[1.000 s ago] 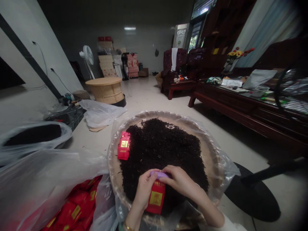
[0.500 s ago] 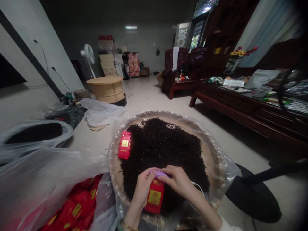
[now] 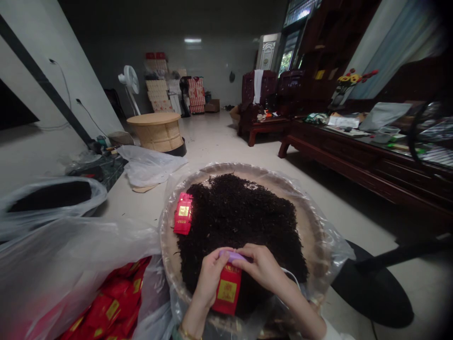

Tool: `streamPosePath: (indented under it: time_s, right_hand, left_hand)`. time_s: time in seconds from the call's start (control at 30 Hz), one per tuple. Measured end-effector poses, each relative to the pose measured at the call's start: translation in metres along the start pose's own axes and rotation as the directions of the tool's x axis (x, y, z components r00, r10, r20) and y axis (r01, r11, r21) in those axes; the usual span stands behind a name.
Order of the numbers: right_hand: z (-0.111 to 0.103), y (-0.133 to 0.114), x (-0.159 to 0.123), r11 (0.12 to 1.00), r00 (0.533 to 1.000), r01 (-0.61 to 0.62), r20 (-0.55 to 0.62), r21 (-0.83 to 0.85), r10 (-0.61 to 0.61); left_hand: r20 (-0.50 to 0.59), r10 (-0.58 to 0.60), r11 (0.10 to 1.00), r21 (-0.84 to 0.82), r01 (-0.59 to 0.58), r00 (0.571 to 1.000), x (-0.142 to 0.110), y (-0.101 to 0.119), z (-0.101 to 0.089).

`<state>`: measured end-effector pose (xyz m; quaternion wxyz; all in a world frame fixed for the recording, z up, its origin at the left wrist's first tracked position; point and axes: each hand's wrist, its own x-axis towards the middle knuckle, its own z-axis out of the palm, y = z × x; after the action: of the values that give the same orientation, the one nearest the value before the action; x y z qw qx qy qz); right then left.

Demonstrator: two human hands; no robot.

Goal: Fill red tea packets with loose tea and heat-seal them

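My right hand (image 3: pixel 261 265) is closed around a small purple bag sealer (image 3: pixel 231 256) with a white cord (image 3: pixel 293 274). The sealer lies across the top edge of a red packet (image 3: pixel 226 290) with a gold label. My left hand (image 3: pixel 211 274) pinches that top edge at its left corner, with its fingertips against the sealer. Both hands are over a round, shallow basket tray (image 3: pixel 316 222) lined with clear plastic. Dark loose tea leaves (image 3: pixel 244 212) are heaped in it. On the tray's left side, flat red packets (image 3: pixel 183 212) lie in a small stack.
At lower left, a clear plastic bag (image 3: pixel 88 236) holds several filled red packets (image 3: pixel 113 307). Behind it stands a plastic-lined container (image 3: pixel 101 191) of dark leaves. A black round stand base (image 3: pixel 375 293) is on the right floor, near a long wooden table (image 3: pixel 339 146).
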<state>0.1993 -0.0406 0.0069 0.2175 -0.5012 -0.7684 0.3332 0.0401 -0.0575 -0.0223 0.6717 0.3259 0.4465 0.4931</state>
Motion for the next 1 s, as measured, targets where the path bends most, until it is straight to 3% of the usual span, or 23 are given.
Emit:
streamPosePath:
  time_s: [0.23,0.43,0.6,0.7,0.8,1.0]
  right_hand:
    - [0.001,0.001,0.000,1.000,1.000,-0.001,0.002,-0.011,0.001]
    - [-0.001,0.004,0.002,0.999,0.999,-0.034,-0.013,-0.003,0.034]
    - [-0.001,0.011,0.001,0.996,0.997,-0.069,-0.023,0.061,0.071]
    - [-0.002,0.021,-0.004,0.988,0.993,-0.093,-0.061,0.123,0.101]
    - [-0.006,0.039,-0.010,0.982,0.980,-0.127,-0.135,0.139,0.146]
    - [-0.012,0.070,-0.017,0.974,0.933,-0.227,-0.292,-0.018,0.212]
  left_hand:
    - [0.010,-0.022,1.000,-0.018,0.023,1.000,0.001,-0.001,-0.002]
    - [0.138,-0.147,0.988,0.068,0.138,0.979,0.003,-0.006,-0.006]
    - [0.157,-0.130,0.987,0.115,0.113,0.979,0.004,-0.010,-0.007]
    - [0.191,-0.139,0.988,0.086,0.125,0.972,0.005,-0.009,-0.007]
    - [0.149,-0.154,0.988,0.006,0.155,0.977,0.004,-0.007,-0.009]
    - [0.120,-0.150,0.987,-0.042,0.156,0.981,0.001,-0.002,-0.007]
